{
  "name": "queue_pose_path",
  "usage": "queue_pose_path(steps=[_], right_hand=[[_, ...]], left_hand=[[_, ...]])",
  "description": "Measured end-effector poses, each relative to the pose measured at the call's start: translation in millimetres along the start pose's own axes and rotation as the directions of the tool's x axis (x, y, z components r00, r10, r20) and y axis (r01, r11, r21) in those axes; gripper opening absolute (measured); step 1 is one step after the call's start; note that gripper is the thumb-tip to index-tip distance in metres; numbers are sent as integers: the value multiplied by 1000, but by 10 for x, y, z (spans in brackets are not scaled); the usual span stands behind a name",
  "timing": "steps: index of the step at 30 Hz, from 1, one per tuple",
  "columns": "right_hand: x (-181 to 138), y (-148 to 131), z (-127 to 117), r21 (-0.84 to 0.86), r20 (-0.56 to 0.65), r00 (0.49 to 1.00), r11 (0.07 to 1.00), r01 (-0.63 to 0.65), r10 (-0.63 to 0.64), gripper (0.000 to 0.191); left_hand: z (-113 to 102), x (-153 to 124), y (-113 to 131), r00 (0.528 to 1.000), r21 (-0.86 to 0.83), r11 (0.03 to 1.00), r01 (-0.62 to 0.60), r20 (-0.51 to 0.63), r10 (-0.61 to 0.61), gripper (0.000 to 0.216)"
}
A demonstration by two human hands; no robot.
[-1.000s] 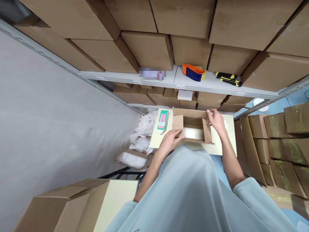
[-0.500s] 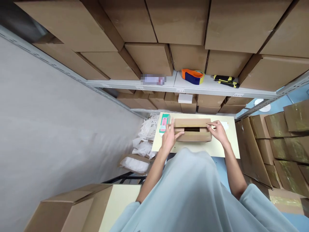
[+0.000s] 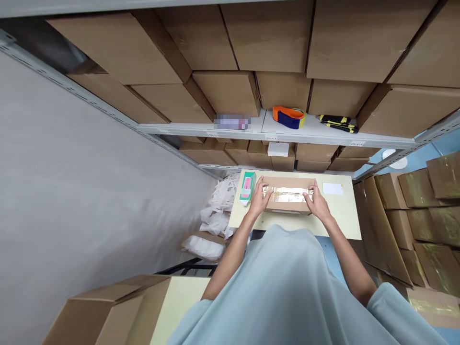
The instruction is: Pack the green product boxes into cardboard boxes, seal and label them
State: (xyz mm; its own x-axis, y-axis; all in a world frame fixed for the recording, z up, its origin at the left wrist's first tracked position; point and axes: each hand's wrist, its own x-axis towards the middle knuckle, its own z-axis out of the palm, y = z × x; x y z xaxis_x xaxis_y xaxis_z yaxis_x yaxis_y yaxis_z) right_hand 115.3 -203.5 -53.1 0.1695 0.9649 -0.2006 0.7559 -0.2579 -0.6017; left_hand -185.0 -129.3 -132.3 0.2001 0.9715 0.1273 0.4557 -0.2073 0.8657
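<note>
A small brown cardboard box (image 3: 287, 207) lies lengthwise on the pale yellow tabletop (image 3: 233, 218). Shiny clear tape (image 3: 287, 194) runs along its upward face. My left hand (image 3: 259, 199) grips the left end, its thumb on the taped face and its fingers at the far side. At the right end my right hand (image 3: 316, 201) holds the box the same way. Just left of my left hand is a green and pink packet (image 3: 247, 188). A white card (image 3: 332, 188) lies to the right of my right hand.
A shelf edge (image 3: 309, 139) crosses behind the table, with large cartons (image 3: 269, 38) above. On it sit tape rolls (image 3: 289, 117) and yellow-black cutters (image 3: 338, 123). Taped boxes (image 3: 424, 220) are stacked at right. White packing material (image 3: 219, 206) and an open carton (image 3: 89, 316) are at left.
The box showed a dark gap between its flaps; now a taped face is up. My right hand has shifted from the flap edge to grip the right end, uncovering the white card.
</note>
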Motion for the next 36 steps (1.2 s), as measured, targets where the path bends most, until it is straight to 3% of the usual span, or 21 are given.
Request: queue_pose_path(steps=[8, 15, 19, 24, 30, 33, 36], right_hand=[[173, 91, 63, 144, -7, 1000, 990, -9, 10, 49], [-176, 322, 286, 184, -97, 995, 982, 38, -20, 55], [-373, 515, 449, 197, -81, 995, 980, -43, 60, 68], [-316, 560, 556, 241, -49, 988, 961, -132, 148, 76], [-137, 438, 495, 113, -60, 990, 986, -124, 131, 63], [-122, 386, 505, 57, -56, 991, 991, -118, 121, 57], [-102, 367, 554, -34, -135, 991, 999, -17, 12, 54]], left_hand=[[-8, 113, -30, 1000, -10, 1000, 16, 12, -15, 32], [-72, -79, 102, 996, 11, 1000, -3, 84, 2, 32], [21, -201, 186, 991, 58, 998, -28, 130, 20, 33], [150, -195, 153, 989, 89, 996, -19, 148, 5, 33], [307, -313, -44, 987, 47, 993, 111, 113, -115, 39], [365, -368, -80, 991, 83, 991, 101, 78, -107, 38], [382, -324, -52, 993, 166, 982, 95, 54, -105, 34]])
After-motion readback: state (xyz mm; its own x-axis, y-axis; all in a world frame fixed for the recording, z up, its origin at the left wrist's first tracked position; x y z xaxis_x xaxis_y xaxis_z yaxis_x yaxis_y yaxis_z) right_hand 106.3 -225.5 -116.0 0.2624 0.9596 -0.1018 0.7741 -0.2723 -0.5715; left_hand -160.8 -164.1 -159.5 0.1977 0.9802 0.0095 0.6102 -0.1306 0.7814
